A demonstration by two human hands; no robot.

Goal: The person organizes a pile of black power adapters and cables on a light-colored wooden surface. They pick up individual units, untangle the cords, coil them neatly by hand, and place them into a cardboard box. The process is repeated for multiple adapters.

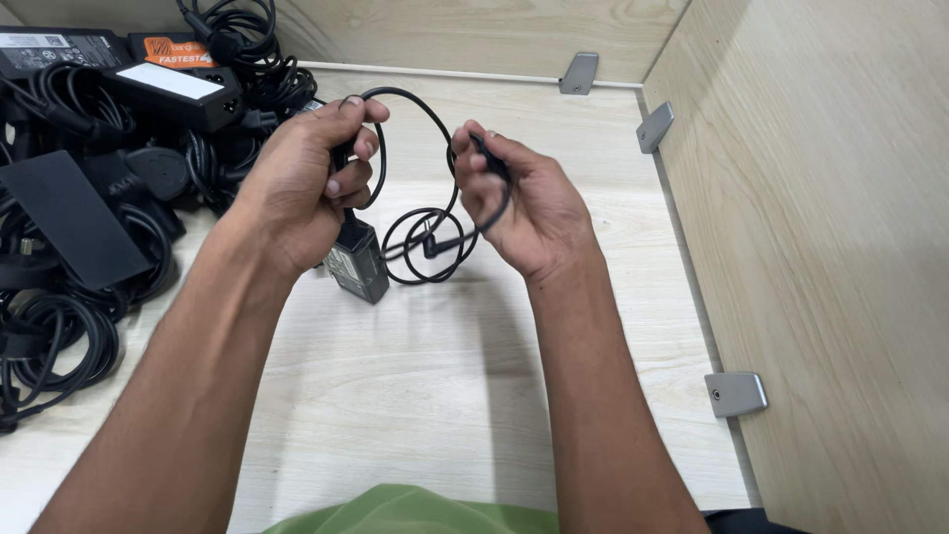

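Black cable (415, 213) runs between my two hands above the pale wooden worktop (425, 376). My left hand (301, 183) has its fingers (361, 143) curled tight around the cable and the top of the black adapter (358, 259). The adapter hangs just over the worktop, its long axis sloping down toward me. My right hand (524, 203) pinches the thin cable between thumb and closed fingers; loops hang between both hands.
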